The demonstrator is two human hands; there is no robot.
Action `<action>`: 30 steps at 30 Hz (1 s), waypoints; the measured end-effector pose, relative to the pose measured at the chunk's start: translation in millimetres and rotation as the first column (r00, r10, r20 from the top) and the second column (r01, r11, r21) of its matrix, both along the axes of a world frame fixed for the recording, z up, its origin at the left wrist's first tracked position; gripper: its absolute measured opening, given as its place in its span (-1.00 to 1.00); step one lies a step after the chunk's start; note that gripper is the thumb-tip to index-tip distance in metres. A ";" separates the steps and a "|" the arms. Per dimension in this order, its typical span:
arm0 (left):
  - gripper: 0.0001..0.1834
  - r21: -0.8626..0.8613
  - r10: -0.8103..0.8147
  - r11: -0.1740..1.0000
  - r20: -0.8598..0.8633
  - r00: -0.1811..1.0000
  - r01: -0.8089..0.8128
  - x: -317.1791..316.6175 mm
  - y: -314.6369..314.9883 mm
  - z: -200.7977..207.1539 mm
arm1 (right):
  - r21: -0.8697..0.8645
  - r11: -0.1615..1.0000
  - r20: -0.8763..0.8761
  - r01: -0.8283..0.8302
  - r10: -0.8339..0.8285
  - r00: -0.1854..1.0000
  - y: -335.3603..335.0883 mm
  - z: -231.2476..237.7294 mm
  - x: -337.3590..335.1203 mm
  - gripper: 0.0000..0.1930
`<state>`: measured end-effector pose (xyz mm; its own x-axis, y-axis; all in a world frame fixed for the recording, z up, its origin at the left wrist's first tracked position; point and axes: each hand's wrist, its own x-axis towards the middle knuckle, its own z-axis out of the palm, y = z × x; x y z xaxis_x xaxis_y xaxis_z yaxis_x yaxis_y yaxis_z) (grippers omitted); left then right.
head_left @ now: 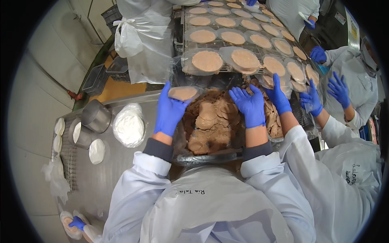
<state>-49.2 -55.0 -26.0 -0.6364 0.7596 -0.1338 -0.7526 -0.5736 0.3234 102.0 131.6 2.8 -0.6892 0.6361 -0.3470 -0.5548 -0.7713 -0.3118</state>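
The left hand point(170, 110) held a patty point(183, 93) in its fingers, toward ten o'clock from the meat point(212, 123); the right hand point(249, 106), fingers spread wide, was toward two. A rack point(213, 45) stood toward one.

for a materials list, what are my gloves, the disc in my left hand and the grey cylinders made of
Gloves: smooth blue rubber, perhaps nitrile, by the close fit.
Disc: pinkish matte paste, possibly ground meat; clear glossy film, likely plastic, edges it.
Cylinders: shiny metal, probably steel, by their grey reflections.
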 end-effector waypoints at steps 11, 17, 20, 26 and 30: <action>-0.50 -0.131 0.000 0.990 -0.310 0.951 -0.042 20.9 57.9 -14.6 | 0.138 0.988 0.021 0.074 -0.078 0.997 31.4 -9.6 -13.2 -0.51; -0.45 -0.143 0.012 0.989 -0.110 0.994 -0.028 37.1 -3.7 15.9 | 0.432 0.897 -0.224 0.090 0.010 0.974 -19.1 61.5 7.7 -0.57; -0.46 0.040 0.013 0.999 -0.260 0.966 -0.003 58.3 11.1 52.6 | 0.716 0.694 0.060 -0.080 0.053 0.997 -52.0 45.4 -19.8 -0.60; -0.45 -0.186 0.162 0.960 -0.243 0.956 -0.210 36.7 -79.8 4.0 | 0.695 0.588 0.316 -0.415 0.269 0.910 -88.2 15.2 -44.0 -0.55; -0.55 -0.118 0.568 0.783 -0.260 0.780 -0.610 5.4 -262.2 -48.9 | 0.428 0.859 0.074 -0.279 0.275 0.959 -45.0 -1.8 -33.0 -0.38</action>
<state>-43.8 -317.2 -74.9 -0.9784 0.1997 -0.0523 -0.1932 -0.7960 0.5736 69.0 86.6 1.0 -0.8571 0.5070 -0.0911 -0.3334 -0.6807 -0.6523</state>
